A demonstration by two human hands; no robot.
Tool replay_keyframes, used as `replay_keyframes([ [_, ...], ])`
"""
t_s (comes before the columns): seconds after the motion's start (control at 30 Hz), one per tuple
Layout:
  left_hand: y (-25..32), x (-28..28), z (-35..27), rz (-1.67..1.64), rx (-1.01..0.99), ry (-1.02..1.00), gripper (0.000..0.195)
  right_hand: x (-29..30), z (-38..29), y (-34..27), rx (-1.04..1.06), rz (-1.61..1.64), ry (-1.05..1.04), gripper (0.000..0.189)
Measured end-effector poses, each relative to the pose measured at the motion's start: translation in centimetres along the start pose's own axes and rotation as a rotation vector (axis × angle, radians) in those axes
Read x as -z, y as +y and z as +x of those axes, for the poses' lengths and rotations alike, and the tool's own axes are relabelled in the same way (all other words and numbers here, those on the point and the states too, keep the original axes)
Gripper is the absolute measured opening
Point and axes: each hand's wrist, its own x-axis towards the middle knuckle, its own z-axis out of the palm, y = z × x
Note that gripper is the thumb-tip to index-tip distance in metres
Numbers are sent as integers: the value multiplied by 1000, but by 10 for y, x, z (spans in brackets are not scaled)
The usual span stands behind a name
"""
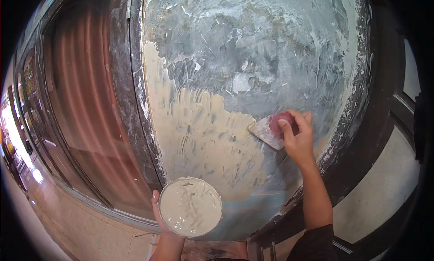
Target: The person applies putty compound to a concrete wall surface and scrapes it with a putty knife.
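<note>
My right hand (298,133) grips a scraper (269,128) with a red handle part and a pale, smeared blade. Its blade edge lies at the border of a cream filler coat (206,142) spread over the lower left of the wall panel. Above and to the right, the panel (257,47) shows patchy grey-green with white flecks. Low in the view, my left hand (159,210) holds a round tub of cream filler (190,206) from its left side, the open top facing me. Most of that hand is hidden behind the tub.
To the left, a dark wooden frame (127,74) borders glass with a reddish-brown curtain (91,84) behind it. A worn, paint-flecked dark edge (359,77) bounds the panel on the right, beside dark framework with pale panels (369,189). Tiled floor (84,223) lies at lower left.
</note>
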Motion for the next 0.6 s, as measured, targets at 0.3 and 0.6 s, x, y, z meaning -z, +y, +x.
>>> replay_keyframes([
  [0.3,-2,-4,3,-25,3,56,85,-3,13,-4,-83,34,70,27],
  [0.6,-5,2,8,-72,23,5,83,-6,3,-4,90,-106,36,25],
])
